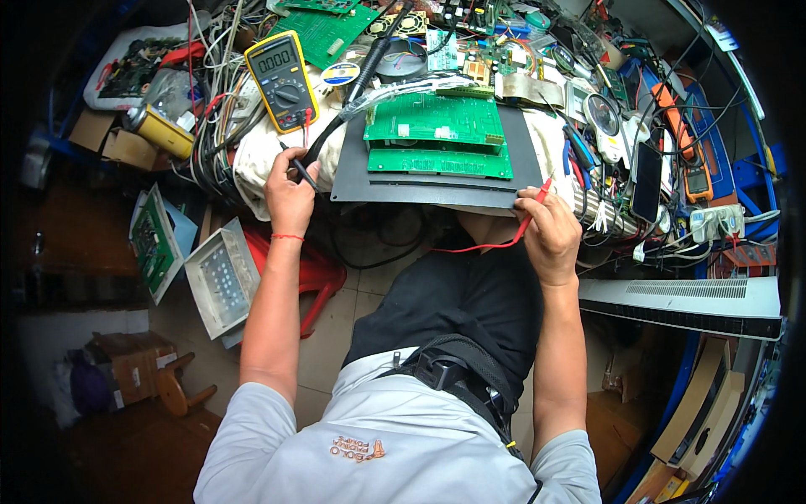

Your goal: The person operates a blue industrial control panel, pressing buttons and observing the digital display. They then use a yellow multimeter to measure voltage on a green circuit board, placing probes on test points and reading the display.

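Note:
My left hand (290, 191) is closed round a black test probe (304, 172), left of a dark flat panel (353, 176). In my right hand (550, 231) is a red test probe (542, 191), pinched near the panel's front right corner; its red lead (478, 248) hangs down over my lap. Green circuit boards (434, 122) lie on the panel, one partly over another, and neither probe touches them. Beyond my left hand a yellow multimeter (281, 82) rests face up with its display lit and a red plug in its lower end.
Tangled cables (220, 109) and loose boards crowd the bench's left and back. At the right lie a phone (646, 182), an orange clamp meter (697, 181) and pliers (579, 160). Below the bench's left side are a grey tray (222, 273) and a red stool (317, 281).

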`<action>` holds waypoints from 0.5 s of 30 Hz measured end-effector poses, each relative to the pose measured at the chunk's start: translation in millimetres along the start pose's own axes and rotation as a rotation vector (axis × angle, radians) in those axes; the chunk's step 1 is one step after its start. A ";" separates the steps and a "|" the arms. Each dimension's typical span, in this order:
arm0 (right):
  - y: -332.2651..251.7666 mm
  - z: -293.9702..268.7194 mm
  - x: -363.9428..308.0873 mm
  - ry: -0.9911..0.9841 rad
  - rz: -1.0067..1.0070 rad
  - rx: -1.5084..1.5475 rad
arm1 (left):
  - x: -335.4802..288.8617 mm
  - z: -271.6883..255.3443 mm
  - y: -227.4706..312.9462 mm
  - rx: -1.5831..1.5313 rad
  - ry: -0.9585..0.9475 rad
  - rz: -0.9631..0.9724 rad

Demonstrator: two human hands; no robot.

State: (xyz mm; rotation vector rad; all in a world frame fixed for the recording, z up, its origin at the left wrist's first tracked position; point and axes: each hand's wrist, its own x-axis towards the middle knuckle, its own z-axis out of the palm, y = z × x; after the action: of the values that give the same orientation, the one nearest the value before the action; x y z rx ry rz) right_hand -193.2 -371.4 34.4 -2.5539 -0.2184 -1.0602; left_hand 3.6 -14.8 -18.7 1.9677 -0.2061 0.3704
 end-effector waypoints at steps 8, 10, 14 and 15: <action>1.5 -0.1 -1.6 -0.011 0.023 0.027 | 8.9 2.0 -3.5 -0.138 0.037 -0.005; 1.6 0.9 -3.4 -0.015 0.023 0.025 | 12.2 2.5 -3.1 -0.129 0.032 -0.009; 3.2 3.1 -7.2 -0.014 0.023 0.024 | 11.6 3.6 -3.1 -0.097 0.005 -0.044; 3.9 3.6 -8.0 -0.016 0.027 0.025 | 11.4 3.9 -3.4 -0.089 -0.001 -0.052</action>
State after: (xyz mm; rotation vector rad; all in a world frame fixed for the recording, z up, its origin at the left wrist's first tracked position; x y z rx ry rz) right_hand -195.4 -373.6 25.4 -2.5369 -0.1993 -1.0215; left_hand 16.0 -16.6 -19.1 1.8816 -0.1684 0.3213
